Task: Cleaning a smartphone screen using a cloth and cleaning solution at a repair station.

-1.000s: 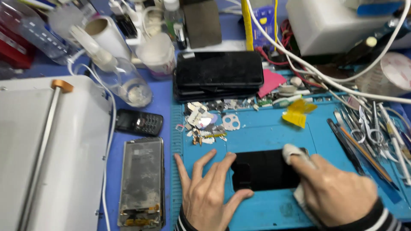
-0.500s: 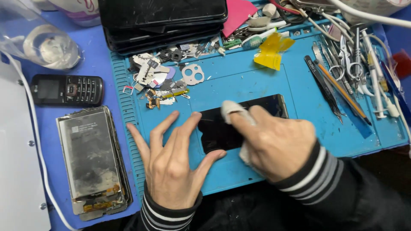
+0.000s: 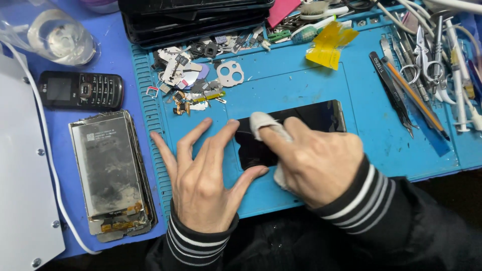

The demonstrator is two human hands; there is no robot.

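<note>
At frame centre, the left hand (image 3: 203, 183) lies spread, steadying the black phone screen (image 3: 306, 120) on the blue mat (image 3: 301, 80); the right hand (image 3: 316, 163) pinches a white cloth (image 3: 262, 120) against it, wiping apparently underway.

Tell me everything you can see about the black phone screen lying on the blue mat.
The black phone screen is a flat, glossy, glass-looking rectangle with rounded corners, lying flat and crosswise on the blue mat. Both hands cover part of it. The left hand presses its left end with spread fingers; the right hand pushes a small white cloth against its surface. Its right end is uncovered.
</note>
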